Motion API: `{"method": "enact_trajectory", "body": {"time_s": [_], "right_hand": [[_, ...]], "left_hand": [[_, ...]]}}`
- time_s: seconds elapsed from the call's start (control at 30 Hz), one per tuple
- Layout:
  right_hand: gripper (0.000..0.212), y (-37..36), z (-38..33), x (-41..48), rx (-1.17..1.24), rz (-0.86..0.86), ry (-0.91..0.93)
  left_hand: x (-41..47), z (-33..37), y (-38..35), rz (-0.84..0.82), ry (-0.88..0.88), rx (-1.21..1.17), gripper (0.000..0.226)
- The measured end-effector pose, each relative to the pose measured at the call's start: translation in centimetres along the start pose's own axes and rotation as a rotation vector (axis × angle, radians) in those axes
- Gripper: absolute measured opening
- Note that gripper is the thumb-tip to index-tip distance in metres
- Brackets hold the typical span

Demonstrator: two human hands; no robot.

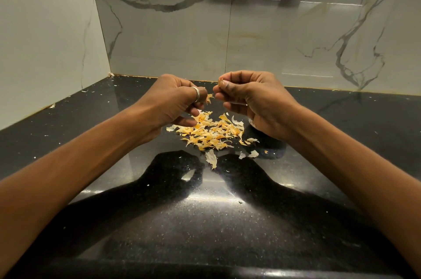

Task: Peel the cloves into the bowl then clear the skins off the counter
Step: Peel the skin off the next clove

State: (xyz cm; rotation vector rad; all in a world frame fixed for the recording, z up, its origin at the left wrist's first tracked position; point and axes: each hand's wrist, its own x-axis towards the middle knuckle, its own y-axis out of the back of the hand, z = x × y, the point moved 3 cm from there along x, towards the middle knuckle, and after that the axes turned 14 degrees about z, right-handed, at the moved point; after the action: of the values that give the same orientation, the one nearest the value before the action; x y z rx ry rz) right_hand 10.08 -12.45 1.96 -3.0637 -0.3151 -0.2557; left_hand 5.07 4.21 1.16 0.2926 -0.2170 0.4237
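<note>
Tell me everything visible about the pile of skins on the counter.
The pile of skins is a loose, flat scatter of thin, papery flakes, pale yellow to orange, some whitish, on the glossy black speckled counter. A few larger pale pieces lie apart at its near edge. The left hand and right hand are over its far side; whether they touch it is unclear.

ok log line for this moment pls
phase: peeling | left hand: pinches skin strip | right hand: pinches clove | skins pile: on counter, not cleared
</note>
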Motion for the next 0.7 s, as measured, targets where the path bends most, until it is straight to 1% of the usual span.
{"method": "enact_trajectory", "body": {"time_s": [0.17, 0.2, 0.3, 0.37, 0.5, 0.63, 0.7], "right_hand": [[0.008, -0.01, -0.05, -0.09, 0.007, -0.016, -0.042], [0.008, -0.07, -0.01, -0.13, 0.002, -0.029, -0.047], [0.008, -0.20, 0.04, -0.25, -0.012, -0.056, -0.051], [0.008, -0.25, 0.05, -0.28, -0.010, -0.058, -0.051], [0.007, -0.28, 0.11, -0.26, -0.007, -0.060, -0.047], [0.008, -0.31, 0.25, -0.19, -0.029, -0.062, -0.026], [0.008, -0.33, 0.33, -0.17, -0.044, -0.063, -0.016]], "left_hand": [[0.04, -0.06, 0.14, 0.062, -0.085, 0.075, 0.026], [0.08, -0.09, 0.22, 0.082, -0.102, 0.083, 0.025], [0.18, -0.08, 0.35, 0.139, -0.162, 0.105, 0.013], [0.09, -0.02, 0.36, 0.151, -0.203, 0.107, 0.009], [-0.03, 0.14, 0.30, 0.152, -0.279, 0.111, 0.014], [-0.09, 0.17, 0.15, 0.136, -0.302, 0.142, 0.004], [-0.11, 0.14, 0.11, 0.126, -0.305, 0.137, 0.005]]}}
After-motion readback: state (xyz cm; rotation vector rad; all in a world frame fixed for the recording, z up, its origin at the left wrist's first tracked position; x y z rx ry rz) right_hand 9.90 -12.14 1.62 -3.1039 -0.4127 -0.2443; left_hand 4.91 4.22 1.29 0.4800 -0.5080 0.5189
